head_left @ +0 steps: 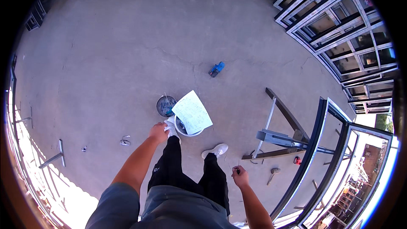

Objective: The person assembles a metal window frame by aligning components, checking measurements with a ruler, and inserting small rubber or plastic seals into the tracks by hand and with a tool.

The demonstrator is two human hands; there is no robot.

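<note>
My left hand (159,132) is low over the floor, its fingers curled in beside my white left shoe (172,129). What it grips, if anything, blends with the white behind it. Just past it, a white sheet of paper (192,112) with faint markings lies tilted across a white bucket (190,133), covering much of its mouth. A dark round bucket (165,106) with tools or small parts inside stands against it. My right hand (241,177) hangs at my right side, closed around a small dark object (238,171) whose kind is unclear.
A blue power tool (216,69) lies ahead on the concrete floor. At right, a metal stand (288,118) bears window frames (321,144), with a mallet (274,175) and a red tool (297,160) nearby. Several stacked frames (335,29) line the far right.
</note>
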